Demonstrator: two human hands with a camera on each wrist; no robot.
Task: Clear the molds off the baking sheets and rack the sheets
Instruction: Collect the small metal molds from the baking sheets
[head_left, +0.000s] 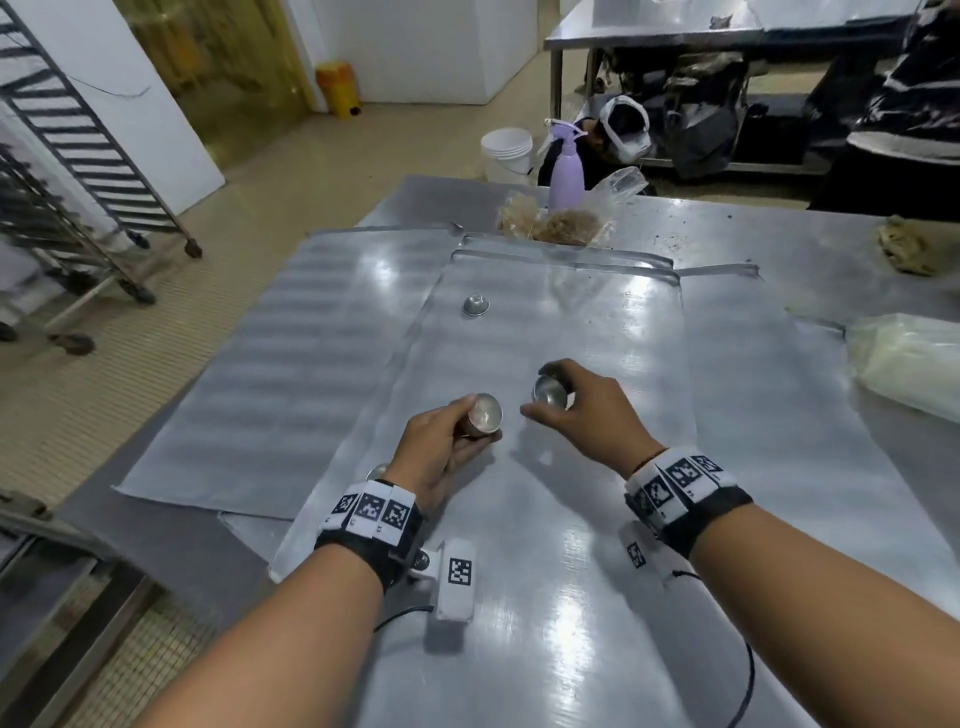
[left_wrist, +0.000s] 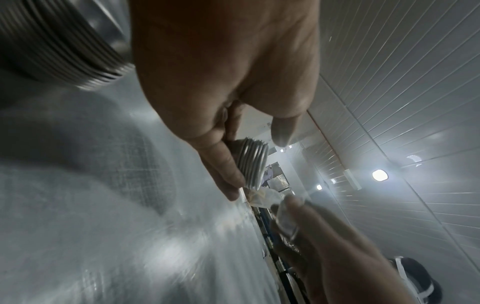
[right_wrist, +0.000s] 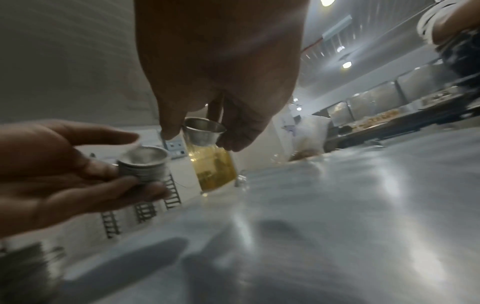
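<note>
My left hand grips a stack of nested small metal molds above the top baking sheet; the stack shows ribbed rims in both wrist views. Just to its right, my right hand pinches a single shiny mold by the rim. One more mold sits upside down farther back on the sheet. Another stack of molds stands close behind my left wrist. A second baking sheet lies to the left.
A lilac spray bottle and a plastic bag of crumbs stand at the table's far edge. A wrapped pale lump lies at the right. A wheeled sheet rack stands at the left on the floor. A person crouches beyond the table.
</note>
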